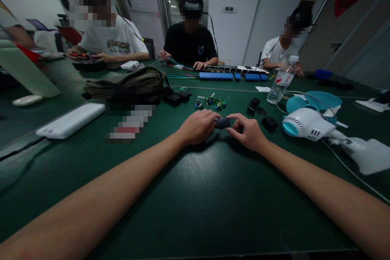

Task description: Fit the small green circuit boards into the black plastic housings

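Note:
Between my two hands is a small dark plastic piece (223, 123), boxy in shape, just above the green table (213, 195). My left hand (198, 126) is closed on its left end, the fingertips curled over it. At its right end, the thumb and forefinger of my right hand (247, 131) close in a pinch. Beyond my hands lie several small green circuit boards (213, 101) with blue parts. Black plastic pieces (253, 106) rest past my right hand, and a black block (269, 123) sits to its right.
A white and blue fan (307, 124) lies at right, by a water bottle (283, 79). Left are a white power bank-like box (71, 121) and a dark bag (124, 85). Blue terminal strips (216, 76) lie farther back, where several people sit.

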Demonstrator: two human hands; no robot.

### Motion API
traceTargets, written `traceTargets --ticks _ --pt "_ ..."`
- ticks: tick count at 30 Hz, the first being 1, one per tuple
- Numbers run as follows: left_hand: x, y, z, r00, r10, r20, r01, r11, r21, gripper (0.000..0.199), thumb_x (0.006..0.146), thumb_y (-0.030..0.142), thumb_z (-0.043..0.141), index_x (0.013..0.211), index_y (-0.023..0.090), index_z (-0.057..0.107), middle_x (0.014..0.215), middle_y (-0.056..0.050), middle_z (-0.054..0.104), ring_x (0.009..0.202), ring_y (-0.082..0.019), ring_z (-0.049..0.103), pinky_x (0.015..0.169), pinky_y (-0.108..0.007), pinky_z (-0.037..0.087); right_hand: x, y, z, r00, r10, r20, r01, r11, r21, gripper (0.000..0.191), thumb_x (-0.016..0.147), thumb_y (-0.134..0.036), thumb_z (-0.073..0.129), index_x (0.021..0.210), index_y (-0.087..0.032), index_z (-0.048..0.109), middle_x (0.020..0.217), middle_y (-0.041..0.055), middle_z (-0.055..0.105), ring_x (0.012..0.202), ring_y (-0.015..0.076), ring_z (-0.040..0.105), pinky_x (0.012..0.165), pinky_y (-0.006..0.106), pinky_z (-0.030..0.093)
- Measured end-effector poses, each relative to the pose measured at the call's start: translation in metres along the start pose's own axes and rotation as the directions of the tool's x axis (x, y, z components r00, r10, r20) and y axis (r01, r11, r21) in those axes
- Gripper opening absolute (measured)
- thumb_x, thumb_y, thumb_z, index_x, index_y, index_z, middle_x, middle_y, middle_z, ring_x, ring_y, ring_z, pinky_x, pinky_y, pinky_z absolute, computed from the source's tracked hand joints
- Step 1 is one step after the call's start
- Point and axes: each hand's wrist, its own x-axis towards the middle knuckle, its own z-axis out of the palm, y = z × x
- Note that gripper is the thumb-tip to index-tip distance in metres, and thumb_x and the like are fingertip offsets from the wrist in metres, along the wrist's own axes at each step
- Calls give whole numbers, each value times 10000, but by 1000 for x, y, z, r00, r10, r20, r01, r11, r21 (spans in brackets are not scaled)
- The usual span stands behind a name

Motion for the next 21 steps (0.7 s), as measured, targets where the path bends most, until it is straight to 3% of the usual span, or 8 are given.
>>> traceTargets --ticks 9,16,21 --pt "-1 1 -2 999 -19 25 20 999 -32 292 988 268 384 1181 147 567 1019 -105 660 929 -227 606 826 -357 480 0 0 -1 1000 14 -17 -14 1000 -10 291 843 -289 643 1108 -172 622 610 -42 588 532 129 537 579 243 412" --pt "-1 3 -4 999 -8 38 9 1000 -27 384 958 422 507 1225 148 543 1055 -115 662 945 -244 612 832 -368 483 0 0 -1 1000 23 -6 -23 1000 -11 298 842 -284 648 1120 -181 622 605 -47 580 530 128 534 570 241 407" --pt "-1 1 -2 1000 23 20 -23 1000 9 348 974 412 507 1200 155 567 1026 -108 666 923 -237 614 799 -351 477 0 0 0 1000 9 10 -9 1000 0 303 852 -289 639 1138 -190 618 616 -45 588 541 131 540 579 244 416"
